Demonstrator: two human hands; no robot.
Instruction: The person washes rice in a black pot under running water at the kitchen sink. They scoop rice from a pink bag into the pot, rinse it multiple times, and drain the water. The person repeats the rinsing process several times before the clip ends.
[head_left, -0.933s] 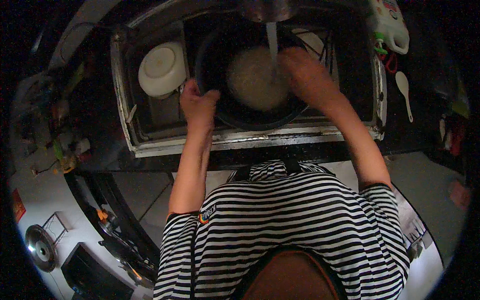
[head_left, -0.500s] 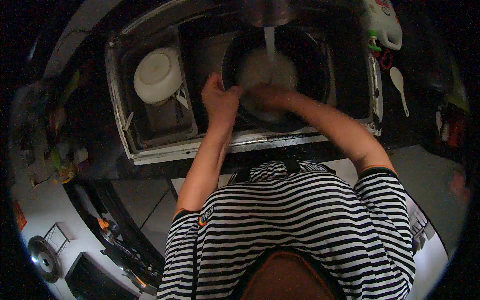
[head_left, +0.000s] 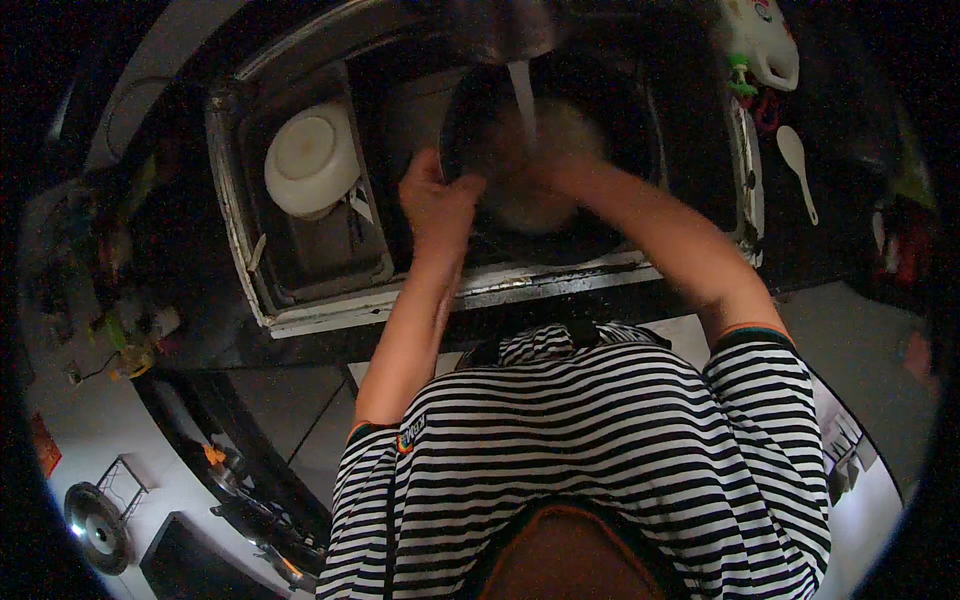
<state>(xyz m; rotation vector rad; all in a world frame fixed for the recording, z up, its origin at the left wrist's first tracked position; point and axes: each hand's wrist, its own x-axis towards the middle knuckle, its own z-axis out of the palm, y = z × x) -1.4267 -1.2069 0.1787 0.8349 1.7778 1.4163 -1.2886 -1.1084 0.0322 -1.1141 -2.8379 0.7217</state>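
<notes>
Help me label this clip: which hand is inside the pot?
The right hand, near the running water; the left hand holds the dark pot by its rim.

An upturned white bowl [head_left: 312, 150] is seen in the left sink basin [head_left: 300, 258]. A white rice paddle [head_left: 793, 155] is laid on the dark countertop [head_left: 845, 205] at right, near a white handled jug [head_left: 760, 42].

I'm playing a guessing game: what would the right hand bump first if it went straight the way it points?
Probably the left inner wall of the dark round pot, near the left hand. The right hand is blurred, so depth is unclear; it might touch the pale contents first.
</notes>
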